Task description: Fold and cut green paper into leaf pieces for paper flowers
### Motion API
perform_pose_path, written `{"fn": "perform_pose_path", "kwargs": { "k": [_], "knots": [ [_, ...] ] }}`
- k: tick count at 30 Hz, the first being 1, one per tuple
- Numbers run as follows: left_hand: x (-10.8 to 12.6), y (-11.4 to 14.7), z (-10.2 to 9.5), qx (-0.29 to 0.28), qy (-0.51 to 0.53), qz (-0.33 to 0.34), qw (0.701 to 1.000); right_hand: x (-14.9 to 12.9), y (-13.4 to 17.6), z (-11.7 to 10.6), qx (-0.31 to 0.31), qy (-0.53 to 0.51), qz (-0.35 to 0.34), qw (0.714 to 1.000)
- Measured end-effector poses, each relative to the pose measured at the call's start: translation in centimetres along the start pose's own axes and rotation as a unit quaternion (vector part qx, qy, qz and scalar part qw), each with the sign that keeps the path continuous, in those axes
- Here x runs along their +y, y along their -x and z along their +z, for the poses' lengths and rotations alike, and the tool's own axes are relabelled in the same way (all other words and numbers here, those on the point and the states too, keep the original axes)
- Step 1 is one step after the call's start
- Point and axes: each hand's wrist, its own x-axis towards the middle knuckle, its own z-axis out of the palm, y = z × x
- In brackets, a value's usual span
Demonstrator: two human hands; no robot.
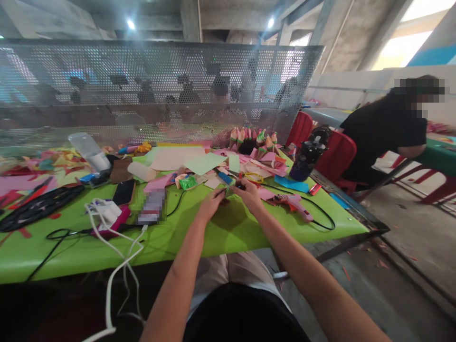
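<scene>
Both hands meet over the green-covered table (pixel 199 240), around a small light-green piece of paper (pixel 229 191). My left hand (pixel 213 202) closes its fingers on the left side of this piece. From the other side my right hand (pixel 248 192) pinches it; the fingertips partly hide its shape. Beyond the hands lie a blue object (pixel 225 177) and cut sheets of pink and pale-green paper (pixel 204 163). A green and orange paper piece (pixel 187 182) sits to the left. Right of my right hand rests a pink glue gun (pixel 297 209) with a black cord.
Leftward are a phone with a cable (pixel 152 207), a dark phone (pixel 124 192), a power strip with chargers (pixel 110 219) and a clear bottle (pixel 90 152). A dark bottle (pixel 309 156) stands at right. Finished-looking paper cones (pixel 249 138) stand behind. A person (pixel 384 126) sits at another table.
</scene>
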Motion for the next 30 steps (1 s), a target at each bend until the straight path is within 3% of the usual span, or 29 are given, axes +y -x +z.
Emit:
{"fn": "perform_pose_path", "kwargs": {
  "k": [10,20,30],
  "knots": [
    [0.4,0.21,-0.51,0.009,-0.077,0.025,0.997,-0.11,-0.09,-0.01,0.039,-0.068,0.023,0.997],
    [0.04,-0.09,-0.77,0.056,-0.093,0.063,0.992,-0.41,-0.23,-0.28,0.066,-0.114,0.031,0.991],
    [0.35,0.15,-0.59,0.06,-0.09,0.075,0.991,-0.17,-0.39,-0.39,0.065,-0.116,0.035,0.991]
  ]
}}
